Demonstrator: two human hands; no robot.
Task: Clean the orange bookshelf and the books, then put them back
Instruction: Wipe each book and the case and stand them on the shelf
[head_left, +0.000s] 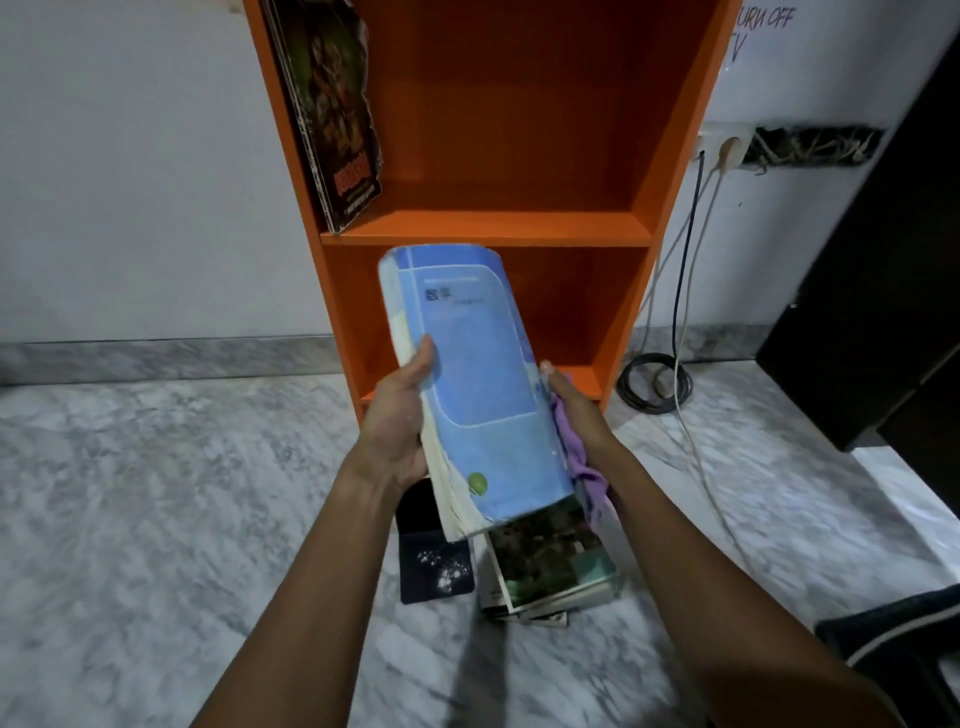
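1. The marble floor (156, 493) fills the lower part of the view and meets a pale wall (130, 156) behind.
2. The orange bookshelf (675, 130) stands on the floor against that wall. Its upper compartment holds one dark-covered book (337, 114) leaning against the left side panel, and the rest of that shelf is bare. The lower compartment is partly hidden behind the blue book.
3. A dark cabinet (883, 286) stands at the right edge, well apart from the bookshelf.
4. The blue book (478, 374) is held in the air in front of the lower compartment, tilted with its top toward the shelf and its worn cover facing up.
5. A pile of books (550, 566) lies on the floor just below the blue book, beside a dark flat book (434, 566).
6. Cables (680, 291) hang from a wall socket (722, 148) to a coil on the floor.
7. The left hand (400, 426) has its grip closed on the blue book's page edge, thumb on the cover.
8. The right hand (576, 410) presses a purple cloth (587, 467) against the book's spine side, its grip closed around both.
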